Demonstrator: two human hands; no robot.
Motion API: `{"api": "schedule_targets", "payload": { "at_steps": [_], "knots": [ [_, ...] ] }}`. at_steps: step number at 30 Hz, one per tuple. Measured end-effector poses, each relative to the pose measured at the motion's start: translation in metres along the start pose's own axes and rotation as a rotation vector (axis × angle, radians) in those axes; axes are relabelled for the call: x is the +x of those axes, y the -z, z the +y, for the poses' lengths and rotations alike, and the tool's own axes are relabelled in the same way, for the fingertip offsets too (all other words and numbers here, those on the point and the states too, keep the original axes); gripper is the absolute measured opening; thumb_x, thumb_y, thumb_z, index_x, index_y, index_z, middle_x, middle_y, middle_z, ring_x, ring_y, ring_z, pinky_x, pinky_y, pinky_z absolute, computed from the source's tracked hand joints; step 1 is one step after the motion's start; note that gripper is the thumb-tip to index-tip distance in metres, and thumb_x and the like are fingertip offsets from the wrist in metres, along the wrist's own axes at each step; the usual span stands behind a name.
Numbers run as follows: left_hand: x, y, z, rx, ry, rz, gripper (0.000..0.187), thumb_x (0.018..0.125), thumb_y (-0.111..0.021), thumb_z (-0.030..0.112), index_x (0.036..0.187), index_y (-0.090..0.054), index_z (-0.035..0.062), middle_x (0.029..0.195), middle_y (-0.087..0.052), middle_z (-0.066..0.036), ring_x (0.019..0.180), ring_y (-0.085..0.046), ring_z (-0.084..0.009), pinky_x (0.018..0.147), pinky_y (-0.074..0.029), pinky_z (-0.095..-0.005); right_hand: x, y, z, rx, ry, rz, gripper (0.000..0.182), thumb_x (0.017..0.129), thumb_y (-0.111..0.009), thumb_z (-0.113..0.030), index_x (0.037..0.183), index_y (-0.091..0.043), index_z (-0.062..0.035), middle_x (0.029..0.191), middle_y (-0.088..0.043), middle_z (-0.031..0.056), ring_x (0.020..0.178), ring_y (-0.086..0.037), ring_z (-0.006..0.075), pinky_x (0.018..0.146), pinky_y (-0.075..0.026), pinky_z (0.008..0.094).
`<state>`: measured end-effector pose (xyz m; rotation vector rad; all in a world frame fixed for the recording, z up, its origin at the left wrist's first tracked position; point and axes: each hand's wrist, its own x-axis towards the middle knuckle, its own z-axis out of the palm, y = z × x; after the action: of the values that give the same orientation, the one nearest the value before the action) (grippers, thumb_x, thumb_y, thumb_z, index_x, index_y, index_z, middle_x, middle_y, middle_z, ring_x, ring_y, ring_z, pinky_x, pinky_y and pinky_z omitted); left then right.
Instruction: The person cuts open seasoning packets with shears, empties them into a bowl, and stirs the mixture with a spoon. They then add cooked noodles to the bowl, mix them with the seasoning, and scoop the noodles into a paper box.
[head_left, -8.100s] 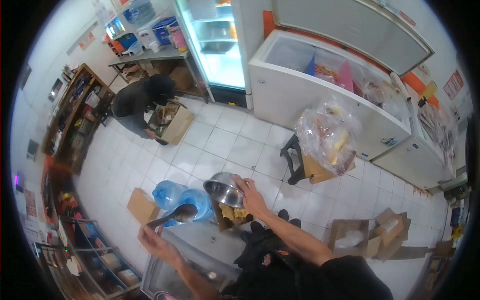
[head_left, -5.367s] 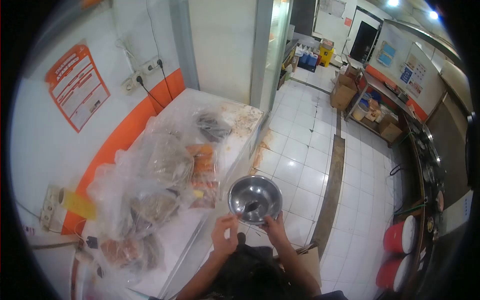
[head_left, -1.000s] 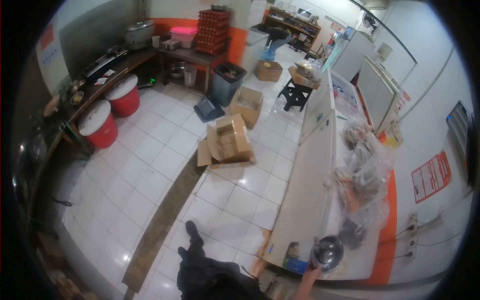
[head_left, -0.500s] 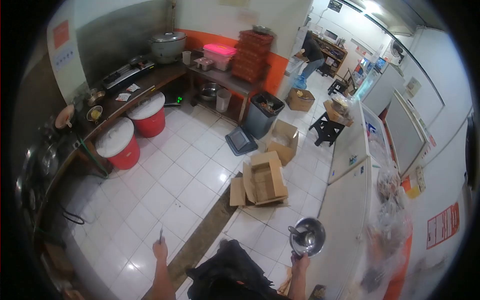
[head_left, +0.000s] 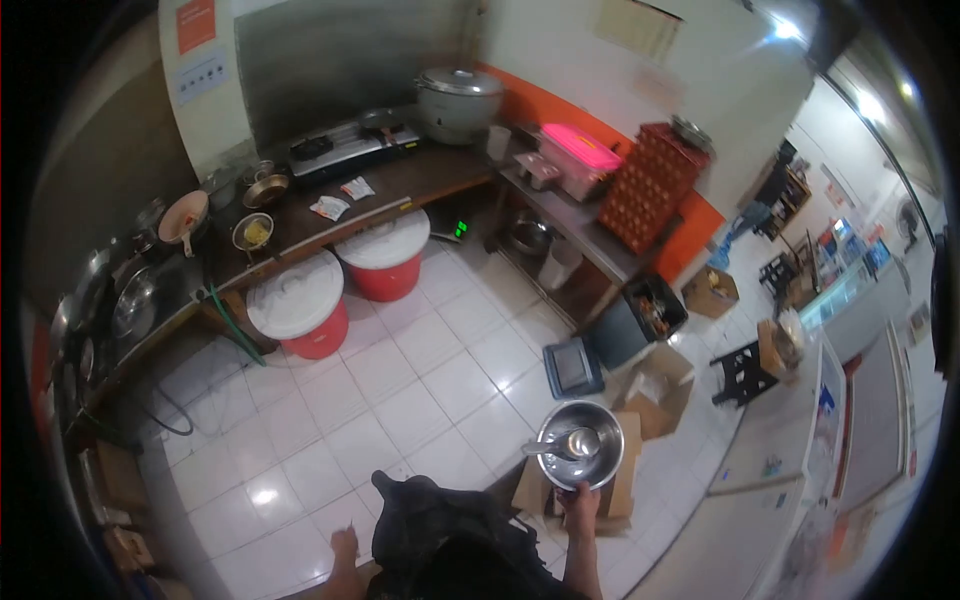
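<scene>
My right hand is closed on the near rim of a shiny metal bowl, held out ahead of me above the floor. Inside the bowl lies a metal ladle, its handle poking over the left rim. Low in the view, my left hand is closed around a slim pointed thing that looks like a small knife; only its thin tip shows above the fingers. Partly covered by the bowl is an opened cardboard box on the tiles.
A counter along the left carries pans, a strainer, a stove and a large pot. Two red buckets with white lids stand below. Ahead are a bin and its lid; white freezers line the right.
My view has turned left, toward the counter. The bowl and my right hand have come up and slightly left, now over the cardboard box; my left hand sits lower.
</scene>
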<state>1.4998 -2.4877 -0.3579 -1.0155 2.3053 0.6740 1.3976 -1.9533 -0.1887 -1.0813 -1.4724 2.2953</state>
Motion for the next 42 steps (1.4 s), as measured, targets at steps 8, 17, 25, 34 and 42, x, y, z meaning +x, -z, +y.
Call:
{"api": "schedule_targets", "payload": {
  "at_steps": [8,17,25,34,42],
  "knots": [
    [0.083,0.039,0.041,0.363,-0.006,-0.075,0.03,0.092,-0.062,0.029,0.099,-0.07,0.0016,0.095,-0.072,-0.018,0.09,-0.073,-0.0368,0.074,-0.058,-0.0515,0.189,-0.284,-0.027,-0.112,-0.08,-0.23,0.047,0.092,-0.057,-0.012,0.136,-0.041,-0.0076,0.103,-0.066,0.0122,0.076,-0.07,0.0234,0.062,-0.057,0.031],
    [0.331,0.149,0.286,-0.671,0.156,0.359,0.046,0.098,-0.056,0.038,0.085,-0.066,-0.0048,0.072,-0.065,-0.02,0.061,-0.066,-0.0318,0.058,-0.055,-0.0422,0.4,-0.586,-0.022,-0.19,-0.128,-0.483,0.045,0.093,-0.057,-0.011,0.133,-0.04,0.0001,0.098,-0.066,0.0145,0.072,-0.068,0.0212,0.057,-0.052,0.0314],
    [0.421,0.334,0.58,-1.225,-0.084,0.409,0.039,0.105,-0.05,0.037,0.093,-0.062,0.0019,0.096,-0.066,-0.012,0.079,-0.067,-0.0168,0.061,-0.056,-0.031,0.62,-0.835,0.006,-0.45,-0.152,-0.479,0.056,0.097,-0.056,-0.013,0.145,-0.031,-0.0013,0.1,-0.067,0.0155,0.067,-0.069,0.0216,0.051,-0.05,0.029],
    [0.449,0.43,0.747,-1.456,-0.056,0.492,0.043,0.106,-0.049,0.043,0.102,-0.06,0.0019,0.122,-0.064,-0.015,0.096,-0.069,-0.0254,0.076,-0.059,-0.0407,0.794,-1.04,0.054,-0.641,-0.207,-0.48,0.037,0.095,-0.054,-0.008,0.128,-0.039,-0.0123,0.1,-0.065,0.0135,0.065,-0.069,0.0232,0.043,-0.042,0.0309],
    [0.508,0.486,0.796,-1.476,-0.031,0.416,0.041,0.108,-0.047,0.038,0.094,-0.06,0.0024,0.124,-0.063,-0.017,0.099,-0.067,-0.0211,0.078,-0.056,-0.0379,0.849,-1.111,0.094,-0.681,-0.264,-0.579,0.044,0.099,-0.065,-0.029,0.132,-0.041,-0.0112,0.103,-0.063,0.0107,0.074,-0.068,0.0232,0.052,-0.05,0.0338]
  ]
}}
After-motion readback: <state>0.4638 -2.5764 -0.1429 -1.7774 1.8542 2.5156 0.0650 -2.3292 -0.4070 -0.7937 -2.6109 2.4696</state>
